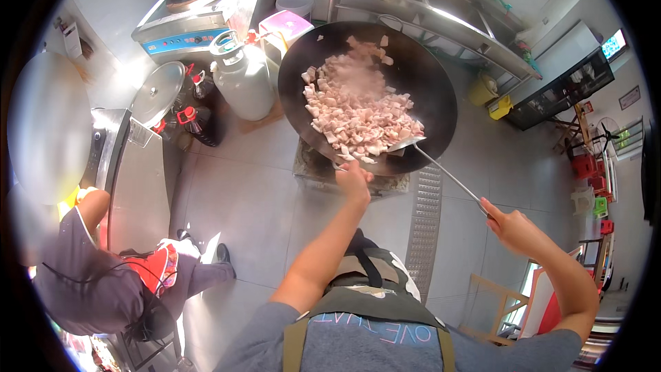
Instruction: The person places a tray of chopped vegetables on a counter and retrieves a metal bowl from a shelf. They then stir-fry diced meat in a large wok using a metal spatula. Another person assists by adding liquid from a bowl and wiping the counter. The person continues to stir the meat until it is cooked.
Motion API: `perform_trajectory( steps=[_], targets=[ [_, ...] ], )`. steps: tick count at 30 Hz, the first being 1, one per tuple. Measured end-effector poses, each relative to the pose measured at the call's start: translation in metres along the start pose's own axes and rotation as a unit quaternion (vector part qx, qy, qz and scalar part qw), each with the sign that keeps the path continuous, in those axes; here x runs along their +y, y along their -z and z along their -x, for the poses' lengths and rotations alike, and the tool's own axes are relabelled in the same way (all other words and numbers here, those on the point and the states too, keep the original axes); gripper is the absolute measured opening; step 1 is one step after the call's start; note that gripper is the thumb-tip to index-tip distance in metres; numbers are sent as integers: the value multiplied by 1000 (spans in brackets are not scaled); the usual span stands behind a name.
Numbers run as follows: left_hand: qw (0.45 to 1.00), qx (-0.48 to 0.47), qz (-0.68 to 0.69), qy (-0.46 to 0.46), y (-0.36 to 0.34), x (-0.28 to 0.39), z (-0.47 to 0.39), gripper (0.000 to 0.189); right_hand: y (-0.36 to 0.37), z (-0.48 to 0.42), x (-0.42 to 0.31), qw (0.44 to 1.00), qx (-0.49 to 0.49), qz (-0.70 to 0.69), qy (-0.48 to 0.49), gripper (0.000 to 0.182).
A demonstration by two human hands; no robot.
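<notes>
A large dark wok (pixel 431 82) rests on a low square stove (pixel 310 165), filled partly with many small pieces of pale pink meat (pixel 361 103). Haze like steam hangs over the meat. My left hand (pixel 354 181) grips the wok's near handle (pixel 338 166), most of which my fingers hide. In my right hand (pixel 514 230) is the long handle of a metal wok spatula (pixel 449 173). Its blade dips into the near right edge of the meat, against the wok's inner wall.
A white gas cylinder (pixel 244 80) stands left of the wok, near dark bottles with red caps (pixel 199 121) and a metal lid (pixel 157 93). Another person (pixel 98 274) sits at the left by a steel cabinet (pixel 142 186). A metal drain grate (pixel 424 227) crosses the floor. Steel sinks (pixel 428 2) line the back wall.
</notes>
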State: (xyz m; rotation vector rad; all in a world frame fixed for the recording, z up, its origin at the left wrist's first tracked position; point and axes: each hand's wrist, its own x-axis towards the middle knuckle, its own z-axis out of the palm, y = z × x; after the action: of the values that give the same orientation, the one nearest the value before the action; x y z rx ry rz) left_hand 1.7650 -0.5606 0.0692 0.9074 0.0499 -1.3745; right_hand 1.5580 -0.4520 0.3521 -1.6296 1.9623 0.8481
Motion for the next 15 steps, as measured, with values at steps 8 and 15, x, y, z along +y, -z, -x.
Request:
perform_trajectory(
  steps=[8,15],
  targets=[
    [999,-5,-35,13,2,-4,-1,21,-30,-213,-44,985,162,-25,48,49],
    [998,16,-59,-13,10,1,-11,20,-38,-187,-102,929,0,-358,96,53]
  ],
)
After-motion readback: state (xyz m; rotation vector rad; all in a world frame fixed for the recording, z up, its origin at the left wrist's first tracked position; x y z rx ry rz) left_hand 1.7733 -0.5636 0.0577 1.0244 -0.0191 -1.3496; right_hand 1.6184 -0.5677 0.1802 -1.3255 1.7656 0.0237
